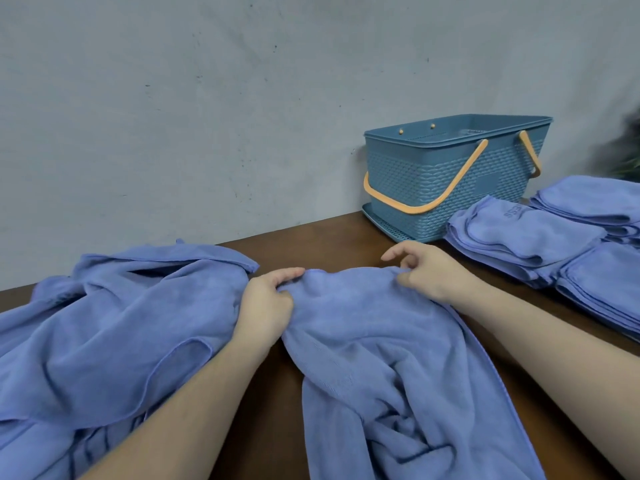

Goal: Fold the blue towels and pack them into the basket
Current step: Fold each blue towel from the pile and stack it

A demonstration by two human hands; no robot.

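Single head-mounted wide-angle view, looking forward and down from above the person's own forearms, which are entering from the bottom edge. The camera is sitting close: the left hand (265, 306) and right hand (427, 271), both gripping the far edge of a rumpled blue terry towel (374, 341), are filling the centre of the frame. Beyond the grip, the lens is facing a pale grey plaster wall (207, 116). Beyond and to the right of the grip, a blue woven-pattern plastic basket with orange handles (450, 181) is standing at middle distance. Wide-angle curvature is bending the dark brown wooden tabletop (311, 247) edge. No second view is sharing this scene.
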